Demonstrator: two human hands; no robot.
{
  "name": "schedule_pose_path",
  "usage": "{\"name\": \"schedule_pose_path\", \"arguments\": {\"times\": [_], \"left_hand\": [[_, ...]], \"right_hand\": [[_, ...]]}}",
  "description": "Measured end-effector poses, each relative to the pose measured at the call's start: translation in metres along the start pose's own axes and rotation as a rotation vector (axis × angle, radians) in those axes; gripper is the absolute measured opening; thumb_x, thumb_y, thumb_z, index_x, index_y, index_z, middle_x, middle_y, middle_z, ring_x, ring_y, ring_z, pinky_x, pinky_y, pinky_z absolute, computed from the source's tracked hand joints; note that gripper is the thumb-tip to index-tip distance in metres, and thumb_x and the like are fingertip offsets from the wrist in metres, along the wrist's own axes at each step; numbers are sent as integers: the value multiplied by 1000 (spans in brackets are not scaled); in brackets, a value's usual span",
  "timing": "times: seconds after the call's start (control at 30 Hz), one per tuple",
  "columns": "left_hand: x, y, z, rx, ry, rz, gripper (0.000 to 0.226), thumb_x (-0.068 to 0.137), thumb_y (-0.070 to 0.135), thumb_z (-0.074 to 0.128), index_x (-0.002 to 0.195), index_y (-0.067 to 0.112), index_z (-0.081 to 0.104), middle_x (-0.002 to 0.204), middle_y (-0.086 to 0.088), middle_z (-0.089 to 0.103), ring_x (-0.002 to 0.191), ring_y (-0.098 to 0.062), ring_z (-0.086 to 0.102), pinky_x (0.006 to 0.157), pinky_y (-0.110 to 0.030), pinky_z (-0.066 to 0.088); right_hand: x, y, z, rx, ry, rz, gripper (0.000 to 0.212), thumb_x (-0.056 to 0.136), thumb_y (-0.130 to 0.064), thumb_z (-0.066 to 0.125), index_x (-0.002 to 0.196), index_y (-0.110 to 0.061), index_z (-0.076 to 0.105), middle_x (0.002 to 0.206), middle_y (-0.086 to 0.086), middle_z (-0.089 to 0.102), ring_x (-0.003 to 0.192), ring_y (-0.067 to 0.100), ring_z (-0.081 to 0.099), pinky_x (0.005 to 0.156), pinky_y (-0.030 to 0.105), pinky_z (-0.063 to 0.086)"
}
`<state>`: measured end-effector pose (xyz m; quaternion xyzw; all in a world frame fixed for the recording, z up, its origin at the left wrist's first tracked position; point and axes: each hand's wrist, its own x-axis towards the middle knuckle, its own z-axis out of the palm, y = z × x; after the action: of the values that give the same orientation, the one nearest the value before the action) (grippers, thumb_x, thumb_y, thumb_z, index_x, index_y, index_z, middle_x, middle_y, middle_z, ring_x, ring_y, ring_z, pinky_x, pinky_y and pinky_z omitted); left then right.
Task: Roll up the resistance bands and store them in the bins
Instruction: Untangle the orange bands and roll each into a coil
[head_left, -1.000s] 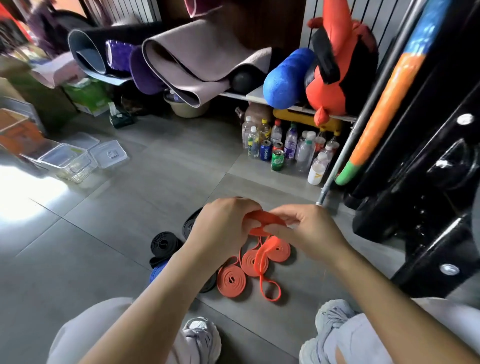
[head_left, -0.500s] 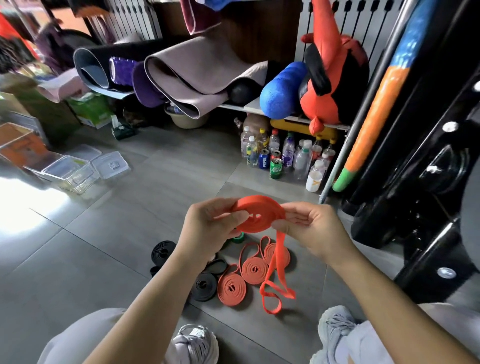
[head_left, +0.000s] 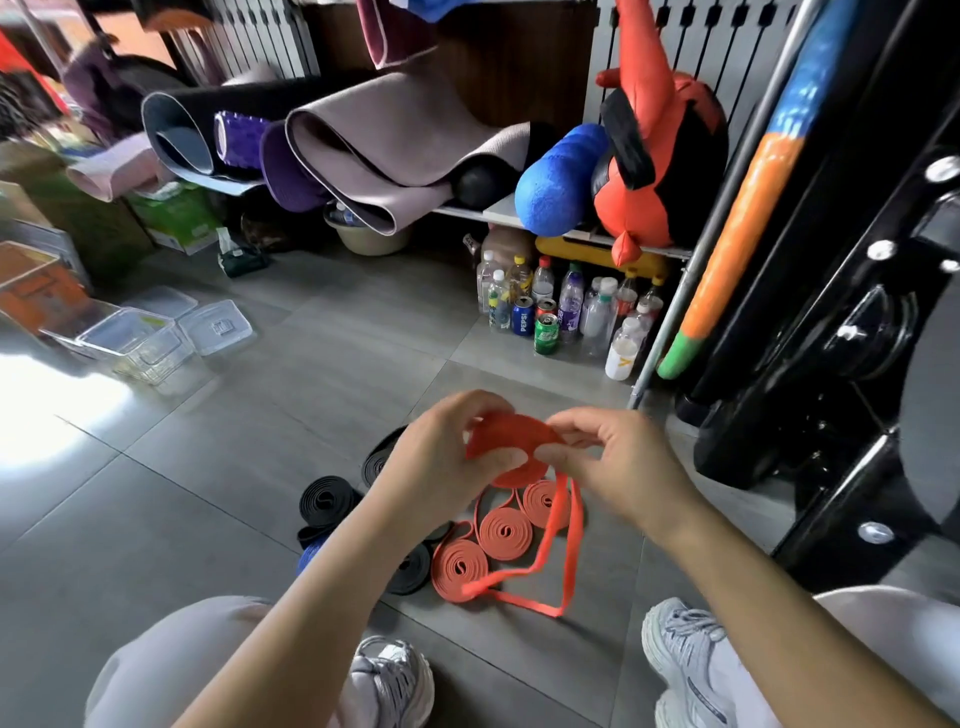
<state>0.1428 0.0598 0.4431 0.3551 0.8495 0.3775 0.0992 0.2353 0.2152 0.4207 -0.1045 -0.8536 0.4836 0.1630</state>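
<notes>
An orange resistance band (head_left: 511, 441) is partly coiled between my two hands above the floor. My left hand (head_left: 447, 457) pinches the coil on its left side and my right hand (head_left: 618, 462) pinches it on the right. The band's loose tail (head_left: 566, 551) hangs down to the tiles. Below lie three rolled orange bands (head_left: 505, 532) and several rolled black bands (head_left: 324, 501), with a blue one (head_left: 309, 556) partly hidden by my left forearm. Clear plastic bins (head_left: 132, 340) stand on the floor at the far left.
Bottles and cans (head_left: 550, 317) crowd the floor under a shelf holding rolled mats (head_left: 374, 150) and a blue foam roller (head_left: 558, 179). A black machine frame (head_left: 841, 364) fills the right side. Loose bin lids (head_left: 215, 327) lie by the bins. My shoes (head_left: 680, 654) sit near the bottom edge.
The coil in my hands has grown a little and the hanging tail now trails further across the tiles. The view has tilted slightly; both hands stay on the band.
</notes>
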Motion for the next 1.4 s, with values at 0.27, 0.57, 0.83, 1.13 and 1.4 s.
{"name": "schedule_pose_path", "arguments": {"times": [0.27, 0.57, 0.83, 1.13, 1.4], "left_hand": [[-5, 0, -6, 92, 1, 46, 21, 77, 16, 71, 96, 23, 70, 80, 8, 68, 76, -9, 60, 72, -20, 43], [-2, -8, -20, -384, 34, -88, 30, 74, -2, 72, 80, 27, 65, 63, 18, 67, 59, 5, 60, 61, -10, 46], [-5, -3, -14, -1007, 25, -258, 33, 64, 13, 68, 96, 5, 64, 85, -13, 71, 79, -24, 69, 76, -40, 58], [-4, -11, 0, -49, 111, 86, 50, 73, 32, 74, 120, 32, 56, 111, 10, 58, 102, -14, 59, 88, -36, 50], [-13, -1, 6, 279, 7, 108, 27, 84, 36, 65, 111, 32, 65, 99, 10, 70, 82, -13, 64, 76, -23, 45]], "right_hand": [[0, -6, 5, -5, -83, -1, 26, 73, -17, 79, 77, -40, 67, 73, -22, 69, 74, -11, 61, 74, 7, 41], [3, -6, 0, 131, -59, 3, 23, 70, -14, 80, 79, -32, 71, 79, -11, 74, 74, 2, 67, 80, 19, 50], [0, 2, 12, 416, -81, 27, 20, 63, -23, 73, 83, -26, 72, 80, -8, 74, 76, 3, 66, 77, 19, 51], [-6, 10, 2, -42, -74, 78, 9, 74, -24, 77, 82, -24, 73, 78, -2, 74, 74, 12, 67, 77, 40, 54], [-11, 11, -2, -77, -143, 119, 15, 72, -18, 79, 79, -30, 74, 76, -6, 74, 75, 11, 70, 77, 35, 55]]}}
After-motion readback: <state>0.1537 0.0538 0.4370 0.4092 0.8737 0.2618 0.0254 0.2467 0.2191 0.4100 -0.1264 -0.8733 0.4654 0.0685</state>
